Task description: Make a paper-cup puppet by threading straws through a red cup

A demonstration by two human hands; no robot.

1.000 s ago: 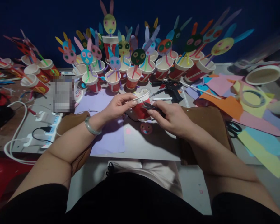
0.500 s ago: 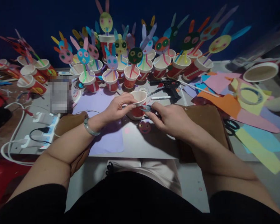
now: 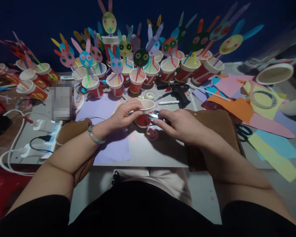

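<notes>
A red paper cup (image 3: pixel 143 121) with a white rim stands tilted on the table in front of me. My left hand (image 3: pixel 125 115) pinches its rim and left side between thumb and fingers. In my right hand (image 3: pixel 175 123) is a pair of scissors (image 3: pixel 153 116), its handles mostly covered by my fingers. The metal blades point left and touch the cup's right side; whether they pierce the wall I cannot tell. Just below the cup lies a small round pink paper face (image 3: pixel 152 133).
Several red cups with paper rabbit figures (image 3: pixel 115 85) line the back. A black glue gun (image 3: pixel 181 95), a white pen (image 3: pixel 168 102) and a tape roll (image 3: pixel 150 95) lie behind the cup. Coloured paper (image 3: pixel 239 105) covers the right; a power strip (image 3: pixel 50 140) sits left.
The scissors' blades have turned slightly and now catch the light against the cup. The cup has tipped a little, and both hands stay nearly in place.
</notes>
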